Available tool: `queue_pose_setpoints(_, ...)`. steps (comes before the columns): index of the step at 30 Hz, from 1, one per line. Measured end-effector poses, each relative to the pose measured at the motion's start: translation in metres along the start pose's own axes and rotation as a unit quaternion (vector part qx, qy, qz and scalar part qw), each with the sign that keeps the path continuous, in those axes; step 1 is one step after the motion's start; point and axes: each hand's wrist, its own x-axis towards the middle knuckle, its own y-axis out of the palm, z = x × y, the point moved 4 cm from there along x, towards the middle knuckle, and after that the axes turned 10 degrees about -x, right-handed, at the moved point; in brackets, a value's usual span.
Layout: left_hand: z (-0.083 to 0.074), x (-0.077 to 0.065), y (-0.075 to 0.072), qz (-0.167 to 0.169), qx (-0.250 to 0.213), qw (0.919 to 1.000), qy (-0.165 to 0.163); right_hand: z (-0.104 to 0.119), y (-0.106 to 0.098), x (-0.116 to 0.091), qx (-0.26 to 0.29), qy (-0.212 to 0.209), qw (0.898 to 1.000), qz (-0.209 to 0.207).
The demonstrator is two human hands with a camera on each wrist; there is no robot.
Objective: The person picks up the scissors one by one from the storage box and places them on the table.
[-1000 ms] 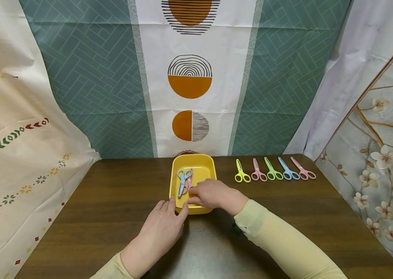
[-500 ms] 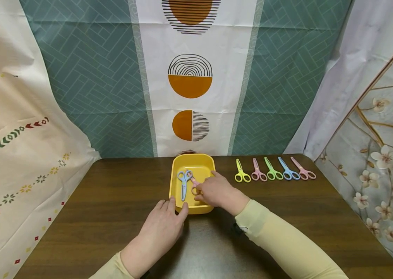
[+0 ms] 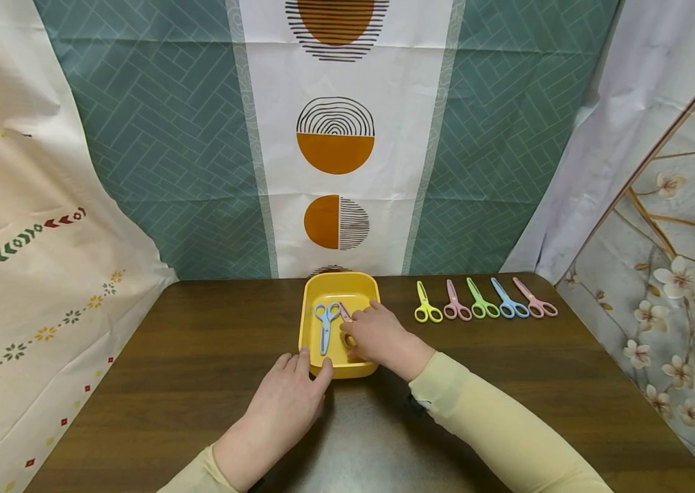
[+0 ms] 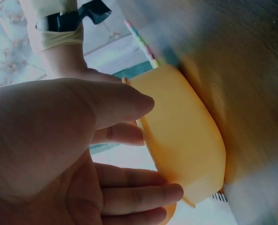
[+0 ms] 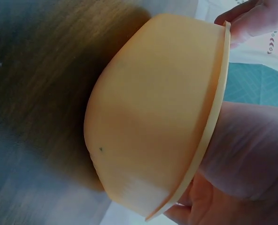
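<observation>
A yellow tray [image 3: 353, 370] sits on the table, with blue scissors [image 3: 325, 329] and pink scissors [image 3: 344, 311] inside. The blue pair lies handles away, blades towards me; the pink pair points its blades away. My right hand [image 3: 384, 339] reaches over the tray's right wall and holds the pink scissors by the handles, which it partly covers. In the right wrist view the tray wall hides those fingertips. At the near left corner my left hand [image 3: 288, 394] touches the tray, its thumb [image 4: 129, 105] against the near wall and its other fingers fairly straight along the left side.
To the tray's right lies a row of scissors: yellow [image 3: 428, 313], pink [image 3: 457, 311], green [image 3: 485, 308], blue [image 3: 513, 308] and another pink pair [image 3: 541, 307]. A patterned cloth [image 3: 335, 233] hangs behind the brown table [image 3: 211, 342].
My right hand has shifted right, drawing the pink scissors away from the blue pair and turning them. The blue scissors have straightened slightly. My left hand stays in place.
</observation>
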Motion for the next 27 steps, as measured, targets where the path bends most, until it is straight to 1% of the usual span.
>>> queue_pose_setpoints(3,0.0,-0.001,0.0,0.002,0.0,1.0,0.0,0.001,0.001,0.002,0.001,0.001,1.0,0.014)
queue_pose_setpoints(6,0.0,-0.001,-0.001,0.005,0.0,1.0,-0.001,0.003,0.001,0.003,0.0,0.003,1.0,0.019)
queue_pose_setpoints(13,-0.001,-0.001,0.0,0.0,-0.004,1.0,0.002,0.006,0.003,0.005,-0.016,0.009,1.0,0.016)
queue_pose_setpoints(18,-0.001,-0.001,0.0,-0.001,0.0,1.0,0.004,0.007,0.003,0.006,-0.014,0.01,1.0,0.007)
queue_pose_setpoints(22,-0.001,-0.001,-0.002,-0.005,0.002,1.0,0.004,0.007,0.004,0.009,-0.011,0.011,1.0,0.002)
queue_pose_setpoints(27,-0.001,0.0,-0.002,0.0,0.001,1.0,0.001,0.008,0.007,0.011,-0.002,0.017,1.0,-0.003)
